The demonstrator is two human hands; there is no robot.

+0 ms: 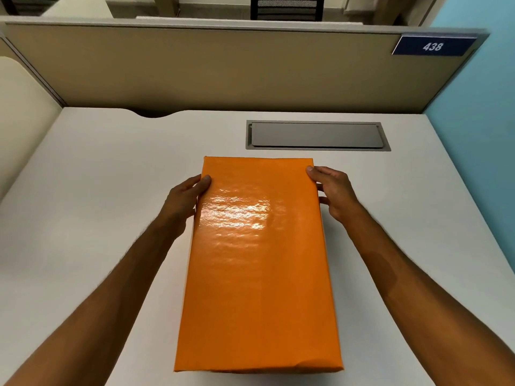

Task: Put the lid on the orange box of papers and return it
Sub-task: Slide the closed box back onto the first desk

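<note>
While both bare forearms reach forward from the bottom corners of the head view, the orange box (257, 263) sits lengthwise in the middle of the white desk (97, 190), its glossy lid covering the top. The left hand (185, 200) clasps the box's left side near the far end, thumb lying on the lid's edge. The right hand (333, 192) grips the opposite side, thumb hooked on the far right corner. Beyond the box lies a grey cable hatch (317, 135), and a partition (195, 68) carries a blue "438" sign (432, 46).
</note>
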